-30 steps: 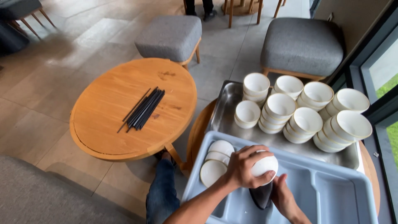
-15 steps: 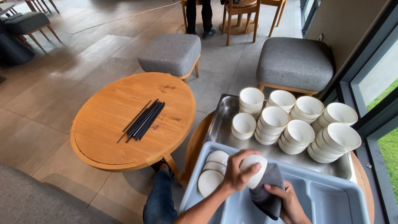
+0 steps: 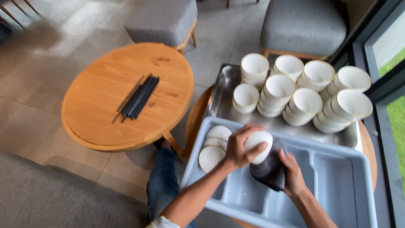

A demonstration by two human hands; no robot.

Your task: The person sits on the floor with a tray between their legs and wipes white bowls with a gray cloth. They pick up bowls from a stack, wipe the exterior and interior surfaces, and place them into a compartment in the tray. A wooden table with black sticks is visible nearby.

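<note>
Left hand [image 3: 237,147] gripping white bowl [image 3: 258,145], fingers curled over the rim, bowl tilted on its side. Right hand [image 3: 292,175] clamping dark cloth [image 3: 268,171], pressing it against the underside of the bowl. Hands close together, working on the same bowl from opposite sides.

Bowl and cloth hovering above grey bin [image 3: 337,185], over its middle compartments. Bin divided by low walls into several sections; left section holding three white saucers [image 3: 213,147], overlapping one another. Bin lying across the near part of a round stand [image 3: 368,147], its wooden edge showing at right.

Beyond the bin, just touching its far wall: steel tray [image 3: 223,90], carrying stacked bowls [image 3: 303,90]. Stacks grouped in two rough rows, several leaning toward the right; one short stack standing apart at the tray's left.

Left of the tray, near but apart: round table [image 3: 101,88], wooden, bearing black chopsticks [image 3: 138,98] in a loose bundle near its centre, one or two sticks splayed off to the side.

Below the table edge: person's leg [image 3: 162,185] in blue jeans. Behind the table, grey stool [image 3: 162,19] with wooden legs. Behind the tray, grey chair [image 3: 303,25]. Along the right edge, window frame [image 3: 379,86] with grass visible outside.
</note>
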